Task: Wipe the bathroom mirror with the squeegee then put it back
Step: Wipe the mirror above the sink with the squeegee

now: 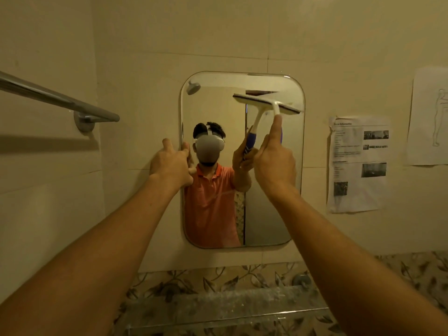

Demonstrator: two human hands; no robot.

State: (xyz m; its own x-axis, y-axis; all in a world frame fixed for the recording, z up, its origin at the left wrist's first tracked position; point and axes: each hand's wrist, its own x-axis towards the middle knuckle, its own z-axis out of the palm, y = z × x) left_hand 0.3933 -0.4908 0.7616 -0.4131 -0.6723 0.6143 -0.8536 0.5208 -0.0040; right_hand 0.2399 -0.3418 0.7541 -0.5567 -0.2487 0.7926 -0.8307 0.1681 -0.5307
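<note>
A rounded rectangular mirror (271,214) hangs on the tiled wall in front of me. My right hand (275,161) grips the blue handle of a white squeegee (266,103), thumb stretched up along the neck. The squeegee's blade lies tilted against the upper right part of the glass. My left hand (171,164) holds the mirror's left edge, fingers curled round it. The mirror reflects a person in an orange shirt, both arms and the squeegee.
A chrome towel bar (60,99) juts from the wall at the left. Printed paper sheets (358,163) are stuck to the wall right of the mirror. A glass shelf (230,309) runs below the mirror, in front of leaf-patterned tiles.
</note>
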